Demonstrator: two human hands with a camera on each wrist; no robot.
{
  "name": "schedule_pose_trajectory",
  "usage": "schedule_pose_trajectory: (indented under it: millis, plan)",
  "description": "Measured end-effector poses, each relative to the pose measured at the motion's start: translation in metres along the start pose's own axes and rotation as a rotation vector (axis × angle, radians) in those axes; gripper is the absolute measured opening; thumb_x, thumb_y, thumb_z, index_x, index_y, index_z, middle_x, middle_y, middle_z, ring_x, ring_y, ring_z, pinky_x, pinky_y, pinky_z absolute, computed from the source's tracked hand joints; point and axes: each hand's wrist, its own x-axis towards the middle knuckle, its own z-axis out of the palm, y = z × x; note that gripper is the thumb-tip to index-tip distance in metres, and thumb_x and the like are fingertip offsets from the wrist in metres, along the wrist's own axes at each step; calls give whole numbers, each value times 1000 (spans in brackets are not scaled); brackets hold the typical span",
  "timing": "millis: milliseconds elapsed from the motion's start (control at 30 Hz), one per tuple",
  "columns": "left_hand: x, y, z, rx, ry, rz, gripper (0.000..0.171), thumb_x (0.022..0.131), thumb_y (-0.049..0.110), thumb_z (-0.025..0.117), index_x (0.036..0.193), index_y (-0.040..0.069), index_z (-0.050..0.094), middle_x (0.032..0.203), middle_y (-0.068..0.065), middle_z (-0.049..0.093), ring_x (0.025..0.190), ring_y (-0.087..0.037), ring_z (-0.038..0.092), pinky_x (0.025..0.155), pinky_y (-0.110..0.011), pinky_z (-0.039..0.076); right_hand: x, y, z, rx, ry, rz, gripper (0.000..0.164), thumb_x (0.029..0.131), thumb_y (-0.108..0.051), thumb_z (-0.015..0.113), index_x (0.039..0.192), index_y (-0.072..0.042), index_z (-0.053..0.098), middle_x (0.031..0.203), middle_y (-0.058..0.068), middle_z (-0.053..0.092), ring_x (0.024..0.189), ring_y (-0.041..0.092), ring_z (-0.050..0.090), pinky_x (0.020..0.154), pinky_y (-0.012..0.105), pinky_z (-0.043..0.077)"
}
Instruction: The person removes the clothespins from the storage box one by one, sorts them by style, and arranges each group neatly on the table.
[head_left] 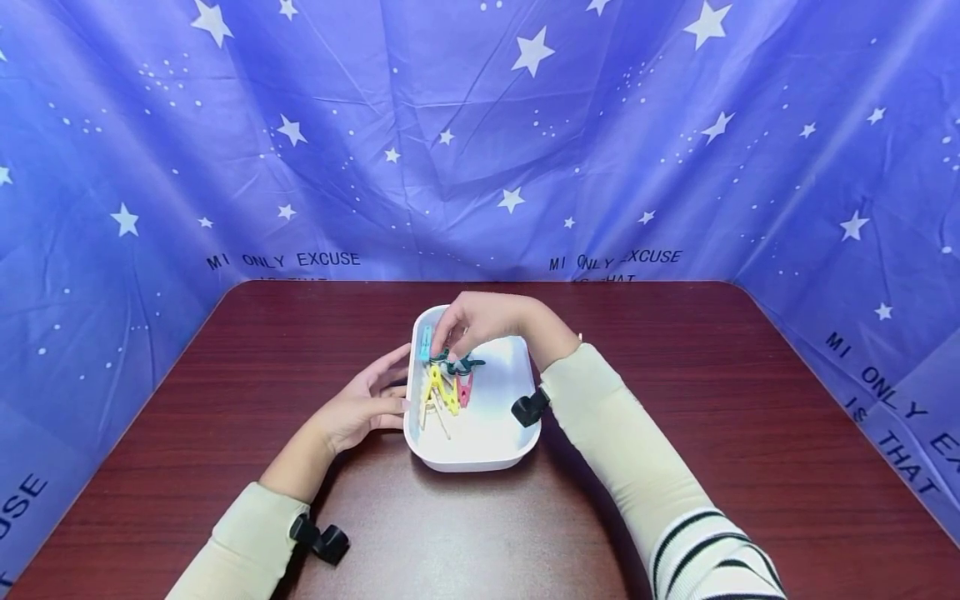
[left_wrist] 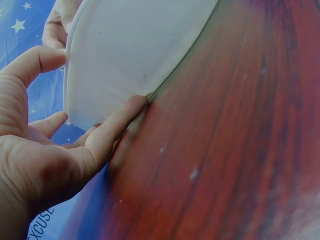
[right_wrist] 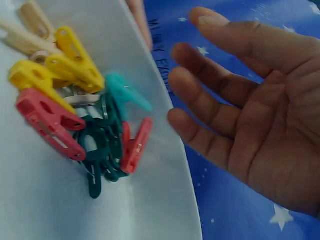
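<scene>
A white tray (head_left: pixel 487 440) on the table holds several clothespins grouped along its left side. In the right wrist view, yellow clothespins (right_wrist: pixel 82 72), a large red clothespin (right_wrist: pixel 52 125), dark green clips (right_wrist: pixel 95 150), a teal clothespin (right_wrist: pixel 125 95), a smaller red clothespin (right_wrist: pixel 136 147) and a wooden clothespin (right_wrist: pixel 22 37) lie close together. My right hand (head_left: pixel 487 319) is over the tray's far left part, fingers loosely bent with nothing between them in the wrist view. Against the tray's outer left wall, my left hand (head_left: pixel 366 407) rests with spread fingers, fingertips touching the wall.
The dark red wooden table (head_left: pixel 262 375) has its far edge at a blue star-printed curtain (head_left: pixel 450 167), which also hangs along both sides. Black wrist mounts (head_left: pixel 330 543) sit on both sleeves.
</scene>
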Motion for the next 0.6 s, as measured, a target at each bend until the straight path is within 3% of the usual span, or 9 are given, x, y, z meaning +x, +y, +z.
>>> schedule_pose_trajectory:
  millis: [133, 333, 533, 600]
  plan:
    - [0, 1, 0, 3, -2, 0, 93, 83, -8, 61, 158, 18, 12, 155, -27, 15, 122, -34, 49, 82, -43, 57, 13, -2, 6, -1, -142, 77, 27, 83, 2, 70, 110, 1, 73, 103, 16, 72, 77, 8, 61, 73, 23, 52]
    - [0, 2, 1, 0, -4, 4, 94, 82, -8, 61, 158, 17, 12, 155, -27, 15, 121, -33, 50, 82, -43, 57, 25, -2, 15, 18, -271, 146, 27, 83, 8, 66, 109, 1, 74, 104, 14, 72, 81, 12, 65, 79, 30, 56]
    - [-1, 2, 1, 0, -9, 5, 94, 82, -8, 61, 158, 17, 11, 155, -27, 15, 122, -33, 49, 81, -42, 57, 30, 1, 19, -22, -296, 209, 33, 84, 7, 69, 115, -3, 72, 106, 8, 72, 85, 9, 64, 82, 35, 56]
    - [-1, 2, 1, -1, -10, 7, 94, 82, -8, 61, 158, 17, 11, 155, -27, 15, 121, -33, 50, 81, -42, 57, 31, 1, 19, -46, -276, 218, 33, 83, 7, 69, 114, -4, 73, 105, 6, 72, 85, 7, 63, 81, 31, 56]
